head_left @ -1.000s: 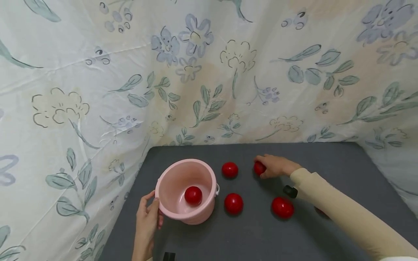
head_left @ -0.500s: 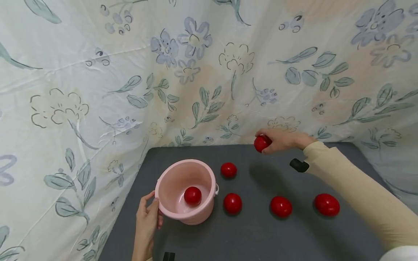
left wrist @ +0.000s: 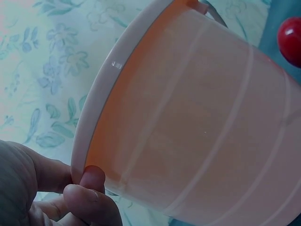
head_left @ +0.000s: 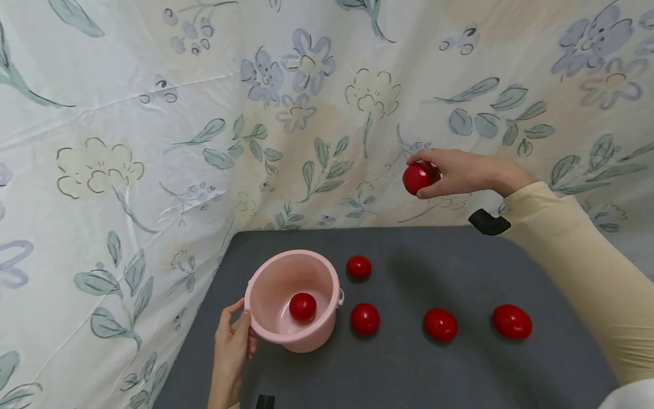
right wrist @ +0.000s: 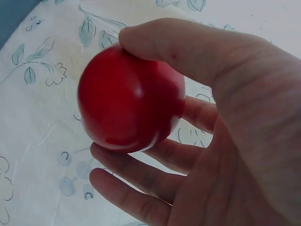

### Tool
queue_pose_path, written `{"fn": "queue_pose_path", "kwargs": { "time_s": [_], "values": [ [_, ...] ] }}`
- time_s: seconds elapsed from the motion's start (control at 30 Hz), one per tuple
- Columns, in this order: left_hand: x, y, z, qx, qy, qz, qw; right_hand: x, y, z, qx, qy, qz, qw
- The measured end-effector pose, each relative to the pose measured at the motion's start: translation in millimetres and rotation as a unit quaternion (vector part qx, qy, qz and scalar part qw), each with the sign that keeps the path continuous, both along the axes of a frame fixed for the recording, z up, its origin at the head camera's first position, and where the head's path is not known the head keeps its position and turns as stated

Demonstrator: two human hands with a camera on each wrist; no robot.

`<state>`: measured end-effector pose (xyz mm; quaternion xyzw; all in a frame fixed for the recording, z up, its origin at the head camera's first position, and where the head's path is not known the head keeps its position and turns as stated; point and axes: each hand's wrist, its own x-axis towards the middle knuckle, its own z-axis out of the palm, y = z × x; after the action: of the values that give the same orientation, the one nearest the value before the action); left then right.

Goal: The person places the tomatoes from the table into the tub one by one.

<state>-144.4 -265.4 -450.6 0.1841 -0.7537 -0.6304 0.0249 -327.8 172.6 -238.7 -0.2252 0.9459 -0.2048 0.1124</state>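
My right hand (head_left: 462, 170) holds a shiny red ball (head_left: 418, 178) up in front of the patterned cloth, high above the table. In the right wrist view, the thumb lies over the top of this ball (right wrist: 127, 99) and the fingers support it from beneath. Over on the left, a pink bucket (head_left: 271, 289) stands on the table with one red ball (head_left: 302, 307) on its bottom. My left hand (head_left: 232, 341) pinches the bucket's left rim between thumb and fingers, seen close up in the left wrist view beside the bucket wall (left wrist: 188, 117).
Two red balls, a far one (head_left: 359, 267) and a nearer one (head_left: 365, 320), lie just right of the bucket. Further right on the dark grey table (head_left: 388, 375) are another ball (head_left: 440, 325) and a rightmost one (head_left: 512, 321). Floral cloth (head_left: 327, 113) hangs behind and at the sides.
My right hand has lifted the red ball off the far part of the table, rising well above it. The rightmost ball, mostly hidden by the sleeve before, now shows. My left hand stays on the bucket.
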Motion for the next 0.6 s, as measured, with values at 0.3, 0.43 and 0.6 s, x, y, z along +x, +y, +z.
{"fn": "queue_pose_path", "kwargs": {
  "time_s": [0.3,0.43,0.6],
  "values": [
    [0.9,-4,-0.2,0.004,0.012,-0.003,0.9999,3.1,-14,-4.2,-0.003,-0.008,0.016,1.000],
    [1.2,-6,-1.1,0.009,0.015,-0.005,0.9998,3.5,-32,-9.0,0.002,-0.001,0.036,0.999],
    [2.1,-10,-2.3,0.013,0.019,-0.007,0.9997,5.1,-63,-12.9,0.001,-0.009,0.048,0.999]
  ]
}}
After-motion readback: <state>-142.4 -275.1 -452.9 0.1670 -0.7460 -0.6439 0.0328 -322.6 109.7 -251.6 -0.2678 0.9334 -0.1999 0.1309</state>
